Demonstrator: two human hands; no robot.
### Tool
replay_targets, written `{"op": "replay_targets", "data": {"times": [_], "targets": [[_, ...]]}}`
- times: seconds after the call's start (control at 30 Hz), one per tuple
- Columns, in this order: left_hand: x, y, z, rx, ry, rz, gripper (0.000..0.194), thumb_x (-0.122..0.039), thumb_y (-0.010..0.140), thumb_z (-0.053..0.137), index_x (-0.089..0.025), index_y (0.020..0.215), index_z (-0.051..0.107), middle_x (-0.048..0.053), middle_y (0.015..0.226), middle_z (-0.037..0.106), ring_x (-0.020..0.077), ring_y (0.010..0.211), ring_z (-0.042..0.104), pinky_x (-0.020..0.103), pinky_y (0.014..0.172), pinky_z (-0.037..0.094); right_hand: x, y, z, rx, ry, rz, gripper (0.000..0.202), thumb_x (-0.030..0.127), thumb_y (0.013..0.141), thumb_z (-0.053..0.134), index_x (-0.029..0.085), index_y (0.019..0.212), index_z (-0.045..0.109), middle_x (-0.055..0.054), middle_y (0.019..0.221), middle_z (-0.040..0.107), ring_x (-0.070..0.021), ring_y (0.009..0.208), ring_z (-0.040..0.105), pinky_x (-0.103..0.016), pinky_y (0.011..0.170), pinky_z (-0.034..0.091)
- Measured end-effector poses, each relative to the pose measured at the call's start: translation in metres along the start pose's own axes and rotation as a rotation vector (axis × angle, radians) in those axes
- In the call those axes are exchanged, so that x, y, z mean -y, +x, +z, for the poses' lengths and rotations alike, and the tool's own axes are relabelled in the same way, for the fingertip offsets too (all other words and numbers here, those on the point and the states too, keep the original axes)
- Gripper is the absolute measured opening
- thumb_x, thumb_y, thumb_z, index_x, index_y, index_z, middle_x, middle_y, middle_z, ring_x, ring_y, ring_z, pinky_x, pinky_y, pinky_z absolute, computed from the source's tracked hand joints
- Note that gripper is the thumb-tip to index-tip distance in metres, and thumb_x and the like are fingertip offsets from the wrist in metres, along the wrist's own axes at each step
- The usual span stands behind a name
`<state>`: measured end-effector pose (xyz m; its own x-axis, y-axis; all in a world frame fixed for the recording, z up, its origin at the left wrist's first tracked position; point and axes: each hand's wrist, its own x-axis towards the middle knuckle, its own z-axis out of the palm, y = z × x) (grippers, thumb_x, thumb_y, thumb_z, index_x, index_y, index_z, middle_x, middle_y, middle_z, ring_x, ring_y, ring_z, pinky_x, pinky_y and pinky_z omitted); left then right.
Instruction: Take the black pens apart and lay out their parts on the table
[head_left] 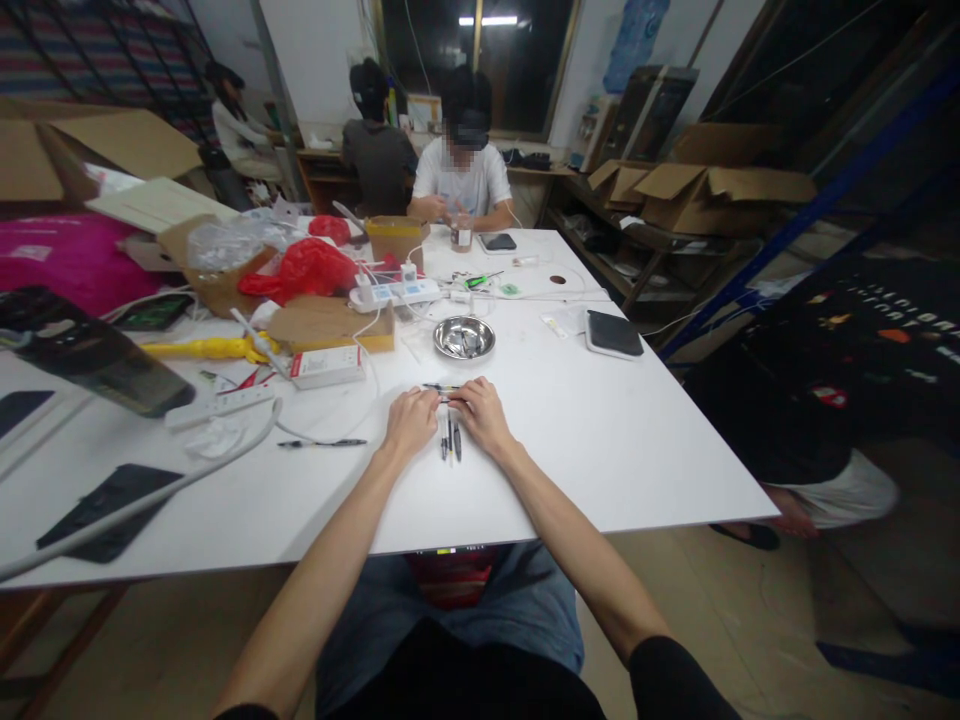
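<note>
My left hand (412, 424) and my right hand (481, 412) are close together over the white table (600, 440), fingers closed around small, thin dark pen-like parts (442, 387) between them. Which part each hand grips is too small to tell. Just below the hands, several slim pen parts (451, 440) lie side by side on the tabletop. Beyond my fingers stands a round metal bowl (464, 340) with small pieces in it. A dark pen (322, 443) lies flat to the left of my left hand.
At left are a dark bottle (97, 350), a power strip (220, 406), a thick grey cable, a white-red box (327, 367) and an open cardboard box (337, 322). A black tablet-like device (613, 333) lies at right. A person (461, 170) sits across the table; another is at right.
</note>
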<state>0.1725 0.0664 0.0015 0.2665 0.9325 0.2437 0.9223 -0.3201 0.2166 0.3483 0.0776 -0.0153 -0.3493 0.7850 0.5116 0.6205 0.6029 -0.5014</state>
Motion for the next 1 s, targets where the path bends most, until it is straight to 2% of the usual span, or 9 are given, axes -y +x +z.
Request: {"op": "replay_targets", "data": {"times": [0.37,0.53,0.6,0.7,0.87,1.0], "targets": [[-0.003,-0.004,-0.005,0.086,0.030,-0.099,0.036,-0.032,0.101,0.033,-0.021,0.100,0.067,0.010,0.092,0.075,0.0224,0.086,0.069,0.029,0.070,0.040,0.006,-0.006,0.002,-0.049,0.075,-0.023,0.013,0.027,0.097,0.059,0.022,0.096,0.070,-0.007,0.096,0.066,-0.0246,0.097,0.051,-0.039,0.088,0.040],[0.003,-0.004,-0.005,0.082,0.030,-0.060,0.038,-0.033,0.102,0.030,-0.021,0.102,0.067,0.009,0.091,0.075,0.0225,0.086,0.070,0.029,0.069,0.038,0.007,-0.004,0.000,-0.005,0.032,-0.017,0.020,0.028,0.099,0.053,0.020,0.111,0.067,-0.008,0.099,0.066,-0.0251,0.097,0.051,-0.038,0.086,0.040],[0.005,-0.004,-0.006,0.074,0.039,-0.056,0.039,-0.033,0.103,0.029,-0.021,0.103,0.067,0.009,0.091,0.075,0.0226,0.085,0.070,0.029,0.068,0.038,0.006,-0.003,-0.001,0.026,0.015,0.010,0.022,0.027,0.101,0.049,0.020,0.111,0.068,-0.009,0.097,0.067,-0.0254,0.095,0.051,-0.039,0.084,0.039],[0.005,-0.004,-0.007,0.087,0.053,-0.074,0.040,-0.033,0.103,0.029,-0.020,0.104,0.067,0.010,0.091,0.075,0.0226,0.085,0.070,0.029,0.069,0.039,0.005,-0.003,-0.001,0.040,0.025,0.035,0.019,0.022,0.099,0.049,0.020,0.101,0.068,-0.008,0.094,0.067,-0.0254,0.093,0.051,-0.039,0.083,0.039],[0.005,-0.003,-0.006,0.069,0.037,-0.108,0.042,-0.035,0.103,0.028,-0.020,0.101,0.068,0.010,0.090,0.075,0.0225,0.084,0.070,0.029,0.069,0.038,0.005,-0.005,-0.004,-0.032,0.113,0.048,0.019,0.010,0.091,0.049,0.021,0.099,0.063,-0.007,0.100,0.063,-0.0251,0.098,0.052,-0.038,0.086,0.040],[0.006,-0.002,-0.005,0.034,0.010,-0.136,0.051,-0.054,0.100,0.033,-0.021,0.085,0.069,0.008,0.078,0.073,0.0225,0.077,0.068,0.029,0.065,0.036,0.007,-0.006,-0.005,0.005,0.106,0.027,0.028,0.006,0.091,0.044,0.021,0.108,0.061,-0.007,0.103,0.064,-0.0250,0.098,0.052,-0.038,0.085,0.040]]}}
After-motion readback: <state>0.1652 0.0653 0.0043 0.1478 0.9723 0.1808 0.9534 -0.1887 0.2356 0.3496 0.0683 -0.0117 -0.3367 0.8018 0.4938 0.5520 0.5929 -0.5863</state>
